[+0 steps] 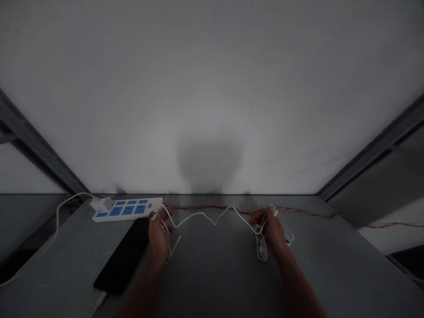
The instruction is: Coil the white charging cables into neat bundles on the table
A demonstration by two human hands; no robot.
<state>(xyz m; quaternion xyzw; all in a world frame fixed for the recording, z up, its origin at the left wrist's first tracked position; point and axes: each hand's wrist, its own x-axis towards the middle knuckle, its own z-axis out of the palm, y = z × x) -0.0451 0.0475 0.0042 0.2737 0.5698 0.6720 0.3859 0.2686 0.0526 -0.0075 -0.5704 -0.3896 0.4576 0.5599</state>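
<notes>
White cable (202, 213), thin, likely very light and limp: bends and sags between the hands, so probably no stiffness to push against. Smooth jacket may slip a bit; plug ends and the joints behind them likely the fragile part. Best hold: pinch near an end, or gather the loops together; avoid yanking mid-span, could kink or knot.

Position: cable spans the gap between both hands, slack and zigzagging, above the grey tabletop (212, 282). Left hand (159, 236) grasps one part, just beside the right end of the power strip (129, 210); short loose tail hangs by its fingers. Right hand (274, 232) grasps the other part between curled fingers, with a bundled coil (261, 251) hanging below. Too dim to tell exact fingertip contact. Black smartphone (124, 258) lies near the left hand.
</notes>
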